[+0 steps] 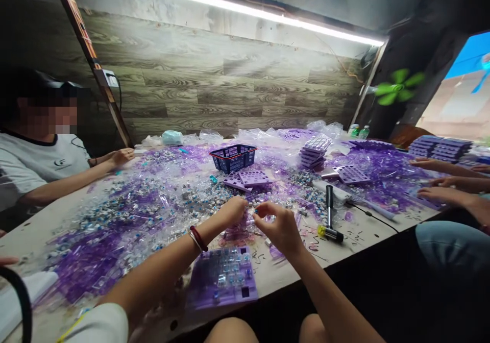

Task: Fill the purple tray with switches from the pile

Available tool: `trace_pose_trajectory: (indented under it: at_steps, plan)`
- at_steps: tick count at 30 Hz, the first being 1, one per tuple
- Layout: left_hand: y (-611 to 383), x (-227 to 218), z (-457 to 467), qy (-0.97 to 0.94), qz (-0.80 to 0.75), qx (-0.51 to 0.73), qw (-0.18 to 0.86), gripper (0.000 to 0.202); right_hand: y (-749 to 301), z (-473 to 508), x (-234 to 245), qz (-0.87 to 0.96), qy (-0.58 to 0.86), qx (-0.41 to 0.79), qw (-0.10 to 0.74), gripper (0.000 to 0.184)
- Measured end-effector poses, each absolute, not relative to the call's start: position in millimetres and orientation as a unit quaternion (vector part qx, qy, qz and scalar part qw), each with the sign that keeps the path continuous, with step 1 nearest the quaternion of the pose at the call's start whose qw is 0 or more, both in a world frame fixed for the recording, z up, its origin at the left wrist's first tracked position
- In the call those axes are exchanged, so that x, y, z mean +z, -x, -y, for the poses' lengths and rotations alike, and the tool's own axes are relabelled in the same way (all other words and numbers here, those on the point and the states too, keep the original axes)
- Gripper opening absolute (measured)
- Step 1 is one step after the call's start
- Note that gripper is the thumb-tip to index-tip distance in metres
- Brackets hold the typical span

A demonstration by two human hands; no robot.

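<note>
Over the heap of small parts, my left hand (234, 211) reaches in with its fingers bent together; whatever they grip is hidden. Close by on the right, my right hand (278, 225) is curled, thumb and forefinger nearly meeting, and a tiny part between them is too small to name. Below my left wrist, near the table's front edge, lies a purple tray (224, 276) with several clear pieces set in its rows and a few square holes bare. Loose small white and blue parts (199, 197) and clear purple pieces (90, 251) spread around both hands.
A dark blue basket (233, 159) stands behind my hands, with purple plates (255, 178) before it. A mallet (329, 215) lies to my right. Stacked purple trays (314, 153) stand farther back. A person (42, 154) sits at the left; another person's hands (440, 192) work at the right.
</note>
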State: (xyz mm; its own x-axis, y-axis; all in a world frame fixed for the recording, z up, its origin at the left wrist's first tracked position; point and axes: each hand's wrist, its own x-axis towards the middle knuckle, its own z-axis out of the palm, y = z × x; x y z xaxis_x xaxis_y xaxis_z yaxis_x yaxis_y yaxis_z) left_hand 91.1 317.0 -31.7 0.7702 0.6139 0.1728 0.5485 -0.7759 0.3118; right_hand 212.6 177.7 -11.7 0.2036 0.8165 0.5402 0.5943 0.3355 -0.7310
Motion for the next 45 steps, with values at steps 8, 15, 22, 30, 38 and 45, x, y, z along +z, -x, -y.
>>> trace_pose_trajectory:
  at_steps: [8, 15, 22, 30, 38, 45]
  plan:
    - [-96, -42, -325, -0.927, -0.350, 0.085, 0.104, 0.019, -220, -173, -29, 0.672, 0.540, 0.205, 0.464, 0.004]
    - [-85, -29, -304, -0.901, -0.352, 0.207, 0.146, 0.009, -211, -174, -47, 0.699, 0.547, 0.270, 0.373, 0.007]
    - [-49, -29, -242, -0.821, -0.346, 0.346, 0.295, 0.024, -206, -182, -55, 0.697, 0.552, 0.313, 0.335, 0.010]
    - [-31, -57, -222, -0.741, -0.298, 0.386, 0.462, 0.023, -205, -189, -57, 0.681, 0.525, 0.396, 0.321, 0.018]
    - [-32, -53, -218, -0.724, -0.322, 0.383, 0.475, 0.030, -207, -194, -46, 0.676, 0.551, 0.400, 0.281, 0.014]
    - [-32, -57, -221, -0.713, -0.310, 0.390, 0.494, 0.024, -206, -186, -34, 0.726, 0.578, 0.294, 0.231, 0.016]
